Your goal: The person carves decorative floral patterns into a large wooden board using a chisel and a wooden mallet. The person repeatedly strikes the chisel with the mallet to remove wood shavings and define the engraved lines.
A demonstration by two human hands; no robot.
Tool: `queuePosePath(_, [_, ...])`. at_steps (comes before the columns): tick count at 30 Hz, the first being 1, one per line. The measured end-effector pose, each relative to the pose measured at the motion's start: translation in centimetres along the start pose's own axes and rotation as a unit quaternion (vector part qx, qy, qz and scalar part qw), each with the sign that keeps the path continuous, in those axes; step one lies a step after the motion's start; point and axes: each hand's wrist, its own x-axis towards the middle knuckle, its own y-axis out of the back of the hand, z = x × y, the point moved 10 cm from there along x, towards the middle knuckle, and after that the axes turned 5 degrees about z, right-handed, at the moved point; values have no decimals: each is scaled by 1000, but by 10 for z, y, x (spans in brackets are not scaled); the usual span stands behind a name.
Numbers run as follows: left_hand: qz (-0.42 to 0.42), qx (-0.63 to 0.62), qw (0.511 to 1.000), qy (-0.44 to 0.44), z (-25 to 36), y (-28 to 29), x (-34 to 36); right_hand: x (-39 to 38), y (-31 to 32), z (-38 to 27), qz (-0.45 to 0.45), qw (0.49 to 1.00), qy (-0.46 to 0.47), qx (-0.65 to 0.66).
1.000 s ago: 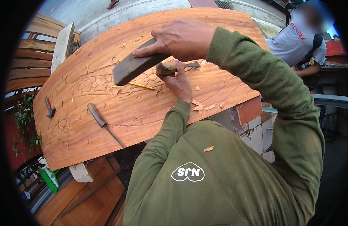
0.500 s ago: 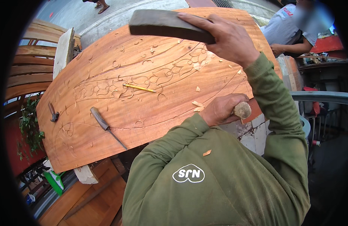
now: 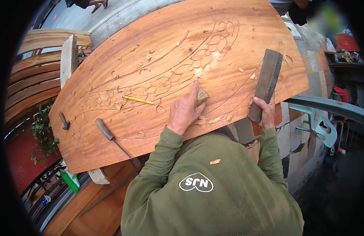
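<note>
A large reddish-brown wooden panel (image 3: 245, 94) lies before me, with carved leaf and flower bands curving across it. My left hand (image 3: 182, 113) is closed round a chisel with a round wooden handle (image 3: 203, 96), its index finger stretched toward a pale, freshly cut spot in the carving. The chisel's blade is hidden from view. Over the panel's right near edge, my right hand (image 3: 268, 114) grips a dark wooden block (image 3: 267, 74) by its lower end, the block slanting up and away. A yellow pencil (image 3: 138, 100) rests on the carved band, left of my left hand.
Another wooden-handled chisel (image 3: 105, 129) and a small hammer (image 3: 64, 121) lie on the panel's left side. Curled shavings are scattered about. A slatted bench (image 3: 36, 80) and leafy plant (image 3: 42, 133) stand left, a pale teal plastic chair (image 3: 323, 128) right. People are partly visible beyond the panel.
My right hand has come down with the block from above the panel to its right near edge. My left hand, with the chisel, has moved left and farther onto the panel, index finger now extended.
</note>
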Motion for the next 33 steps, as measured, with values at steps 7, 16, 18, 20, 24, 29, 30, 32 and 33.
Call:
queuePosePath(7, [2,54,998,44,-8,-20,-2,9,6,6,-34,995,-24,86])
queuePosePath(16, [-98,61,986,118,-1,-22,15,12,19,11,-34,998,-38,46])
queuePosePath(18, [-92,73,988,101,-2,-23,15,21,22,-10,-18,998,27,-51])
queuePosePath(20, [-89,84,990,76,2,-23,18,30,31,-28,10,985,90,-149])
queuePosePath(24, [-91,92,989,65,6,-18,20,33,45,-67,72,844,203,-491])
queuePosePath(29, [-74,70,994,42,5,-19,19,33,66,-67,103,743,137,-646])
queuePosePath(30, [-74,69,994,41,5,-19,18,32,68,-63,102,740,150,-648])
queuePosePath(32, [-69,65,995,34,4,-20,16,31,73,-56,105,735,167,-649])
queuePosePath(33, [-71,72,995,23,4,-21,14,29,73,-54,108,742,182,-637])
